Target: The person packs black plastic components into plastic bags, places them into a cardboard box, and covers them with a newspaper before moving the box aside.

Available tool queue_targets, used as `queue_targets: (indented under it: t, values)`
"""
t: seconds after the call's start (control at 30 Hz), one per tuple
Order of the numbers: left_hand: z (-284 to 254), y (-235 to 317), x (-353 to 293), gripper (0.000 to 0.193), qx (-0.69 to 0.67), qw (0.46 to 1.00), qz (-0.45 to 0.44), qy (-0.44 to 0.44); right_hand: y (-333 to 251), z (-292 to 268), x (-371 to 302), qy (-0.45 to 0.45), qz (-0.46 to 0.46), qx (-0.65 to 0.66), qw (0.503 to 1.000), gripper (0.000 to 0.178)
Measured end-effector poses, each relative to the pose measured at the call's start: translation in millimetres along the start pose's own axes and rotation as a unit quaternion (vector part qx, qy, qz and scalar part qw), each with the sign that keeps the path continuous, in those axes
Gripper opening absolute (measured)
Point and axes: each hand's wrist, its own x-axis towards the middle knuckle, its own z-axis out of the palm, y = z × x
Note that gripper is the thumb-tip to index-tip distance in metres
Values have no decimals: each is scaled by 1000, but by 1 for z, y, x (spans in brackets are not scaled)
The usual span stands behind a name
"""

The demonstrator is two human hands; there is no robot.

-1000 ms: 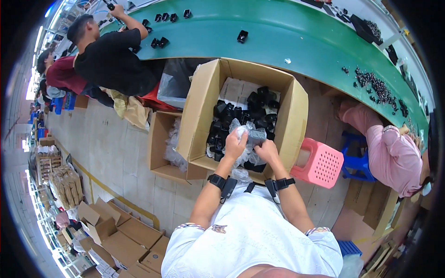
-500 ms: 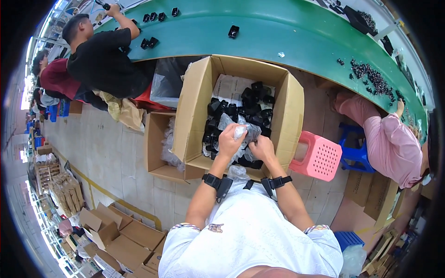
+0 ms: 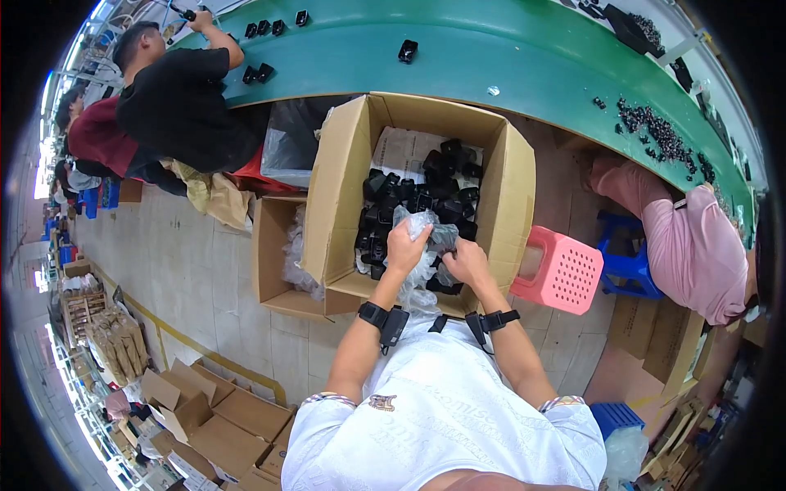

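Head view: both hands point(image 3: 438, 255) grip a clear bag point(image 3: 426, 225) over a carton point(image 3: 344, 180) of black parts point(image 3: 426, 192).

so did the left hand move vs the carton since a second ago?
No real shift: the left hand grips the clear plastic bag over the near side of the open carton, as before.

Both hands are inside a large open cardboard box point(image 3: 340, 188) full of small black plastic parts point(image 3: 426, 192). The left hand point(image 3: 407, 250) grips a crumpled clear plastic bag point(image 3: 427, 225) at its top, and the right hand point(image 3: 467, 263) closes on the same bag just beside it. A pink plastic stool point(image 3: 561, 272) stands next to the box. Beyond the box runs a green conveyor belt point(image 3: 508, 49), where a person in a black shirt point(image 3: 176, 102) works.
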Motion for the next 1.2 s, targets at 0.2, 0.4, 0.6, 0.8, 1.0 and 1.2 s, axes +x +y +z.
queue_targets:
  t: [0.2, 0.4, 0.6, 0.8, 1.0, 1.2]
  values:
    - [5, -12, 2, 21, 176, 974, 144, -19, 6, -3, -12, -91, 69, 48, 992, 34]
    - [7, -20, 25, 21, 170, 978, 116, 47, 4, 42, -30, -369, -47, -45, 927, 67]
    - [-66, 5, 40, 22, 47, 975, 36, 216, 9, 74, -1, -388, 11, -159, 908, 44]
    - [-163, -23, -25, 15, -36, 961, -90, 257, -13, 125, 21, -358, -89, -201, 908, 37]
    - [-207, -25, -101, 28, -216, 900, -201, 322, -28, 105, 37, -303, -115, 22, 946, 20]
    - [-170, -43, -133, 76, -210, 964, -149, 68, -201, 82, -8, -193, -59, 339, 919, 13]
